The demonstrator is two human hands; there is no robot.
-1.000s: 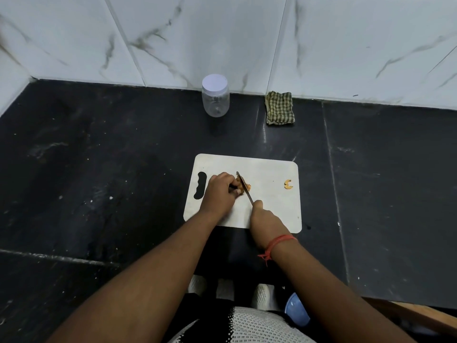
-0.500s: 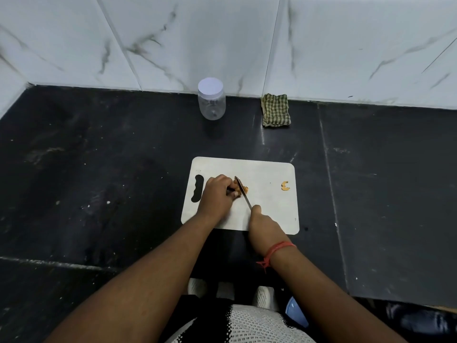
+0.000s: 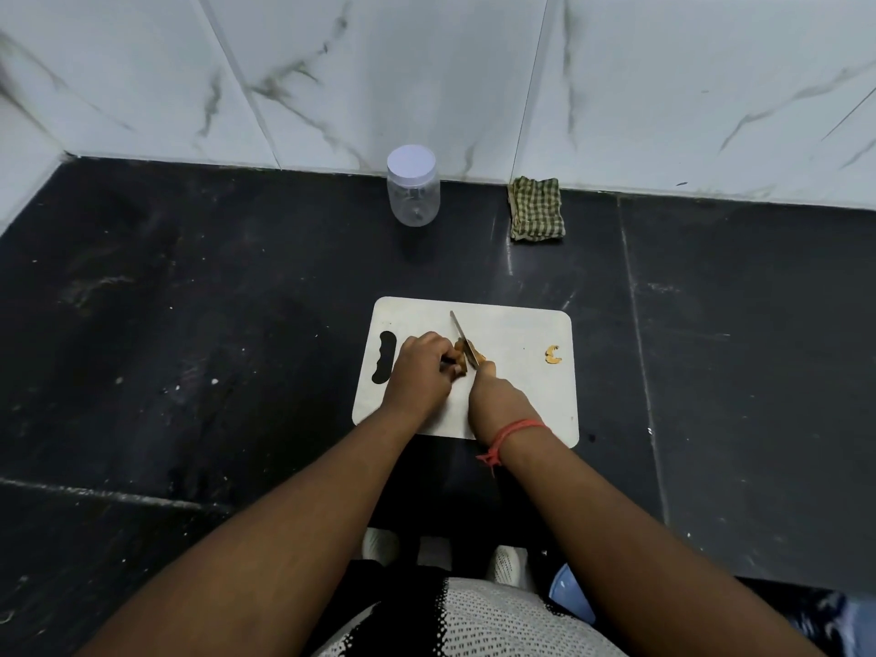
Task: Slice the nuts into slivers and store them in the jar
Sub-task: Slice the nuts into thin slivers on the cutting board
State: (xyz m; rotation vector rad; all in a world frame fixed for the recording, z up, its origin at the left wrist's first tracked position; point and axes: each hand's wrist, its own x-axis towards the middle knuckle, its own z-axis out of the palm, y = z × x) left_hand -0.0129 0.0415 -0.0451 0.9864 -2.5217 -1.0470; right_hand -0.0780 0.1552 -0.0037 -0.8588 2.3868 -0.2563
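On the cutting board (image 3: 521, 410), the left hand (image 3: 419, 372) pinches a nut (image 3: 460, 354) while the right hand (image 3: 497, 403) grips the knife (image 3: 462, 339). The lidded jar (image 3: 412, 192) carries no readable label.

Clear plastic jar (image 3: 413, 197), matt white board (image 3: 516, 386), checked cloth (image 3: 536, 210).

Dim, even light; soft blur throughout, wide-angle bending at edges.
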